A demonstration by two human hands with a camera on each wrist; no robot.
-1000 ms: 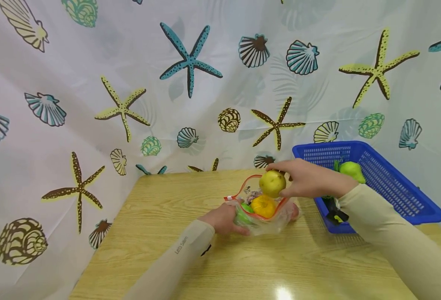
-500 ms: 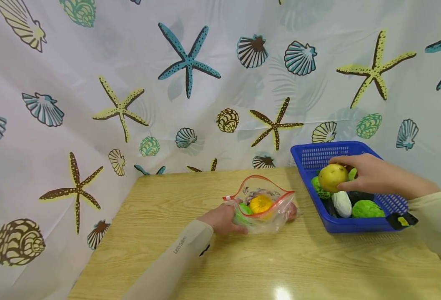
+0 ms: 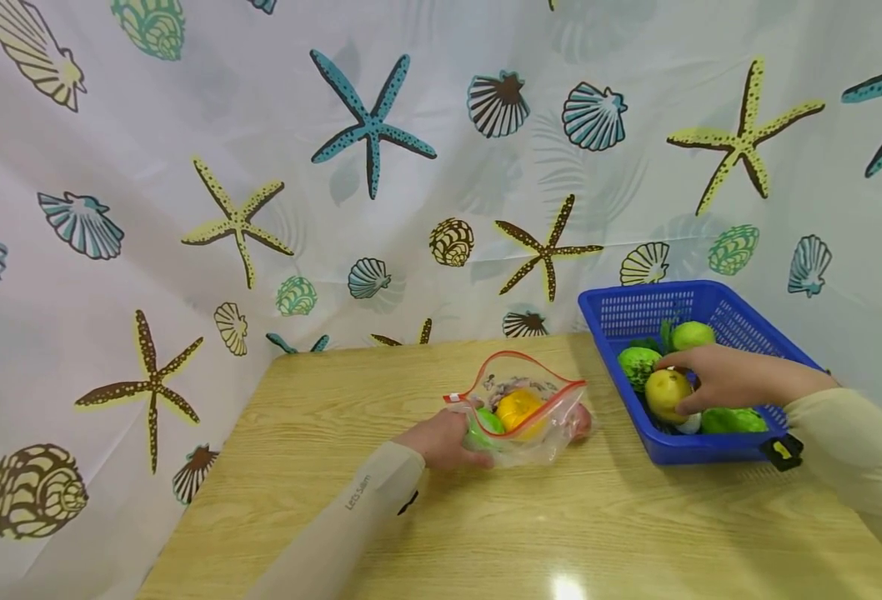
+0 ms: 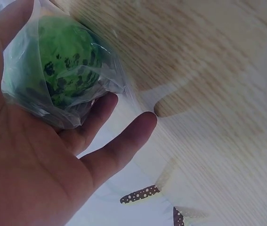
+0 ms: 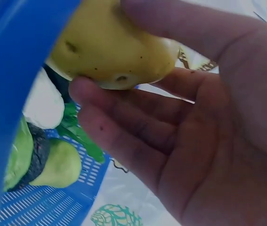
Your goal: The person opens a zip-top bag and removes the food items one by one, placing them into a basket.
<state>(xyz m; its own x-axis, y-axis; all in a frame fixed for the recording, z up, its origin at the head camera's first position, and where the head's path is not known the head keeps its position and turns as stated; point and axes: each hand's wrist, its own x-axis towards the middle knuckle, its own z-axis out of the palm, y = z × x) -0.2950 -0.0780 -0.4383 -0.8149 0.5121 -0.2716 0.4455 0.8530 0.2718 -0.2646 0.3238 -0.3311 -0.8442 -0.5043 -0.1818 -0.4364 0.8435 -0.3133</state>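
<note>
My left hand [image 3: 444, 439] holds the left side of a clear zip bag [image 3: 549, 450] with a red-edged mouth, standing on the table. In the left wrist view, its fingers cup a dark-speckled green round thing [image 4: 72, 61] through the plastic. A small orange pumpkin-like thing [image 3: 518, 408] also lies in the bag, and a reddish round thing [image 3: 580, 422] shows at its right side. Over at the blue basket [image 3: 654, 454], my right hand [image 3: 741, 377] grips a yellow potato [image 3: 666, 395], thumb and fingers around it, low among the produce.
Inside the basket are a bumpy green thing [image 3: 638, 365], a yellow-green round fruit [image 3: 692, 335] and a leafy green piece [image 3: 734, 420]. A white piece [image 5: 44, 101] shows in the right wrist view. A shell-patterned curtain [image 3: 381, 208] hangs behind the wooden table [image 3: 321, 417].
My right hand has carried the potato from over the bag's mouth rightward, then down into the basket. The left hand stays at the bag.
</note>
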